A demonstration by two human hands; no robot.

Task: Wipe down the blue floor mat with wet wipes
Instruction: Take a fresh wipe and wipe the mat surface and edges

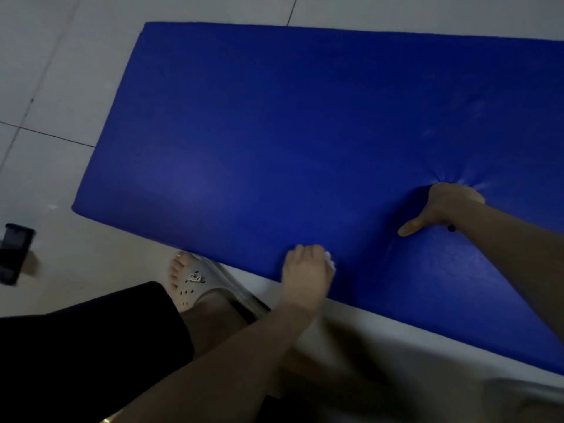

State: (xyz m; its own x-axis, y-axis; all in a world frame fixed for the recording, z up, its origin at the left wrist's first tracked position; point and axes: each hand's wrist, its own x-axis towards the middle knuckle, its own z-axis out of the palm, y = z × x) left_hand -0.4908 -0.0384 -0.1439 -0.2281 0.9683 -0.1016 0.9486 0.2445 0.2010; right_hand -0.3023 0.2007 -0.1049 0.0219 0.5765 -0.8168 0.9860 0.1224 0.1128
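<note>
Mat (274, 132) of deep blue colour lies flat on the pale tiled floor (45, 71). It fills most of the view and runs out of the picture on the right side. Its left end and its far long edge are fully seen, and the dark joint lines of the tiles go out from under them.

At the near long edge of the mat, the left hand (306, 270) rests on the blue surface. Its fingers are curled together and clamped on a white wet wipe (330, 262). Only a small crumpled part of the wipe shows, at the right side of the hand, and it is touching the mat.

Further in on the mat and to the right of the left hand, the right hand (445, 206) presses down. Its thumb is spread wide apart, pointing toward the left end of the mat. The other fingers lie together and push into the soft surface, so a dent with small creases forms around them. This hand holds nothing. A thin black band (451, 228) sits at its wrist.

Just beside the near edge of the mat, left of the left hand, a foot in a grey slipper (198, 282) stands on the floor. Nearer to the camera there is a black garment (91, 355) over the leg. Well apart from the left end of the mat, at the border of the picture, a dark flat object (13, 254) stands on the floor; it is too blurred to say what it is.
</note>
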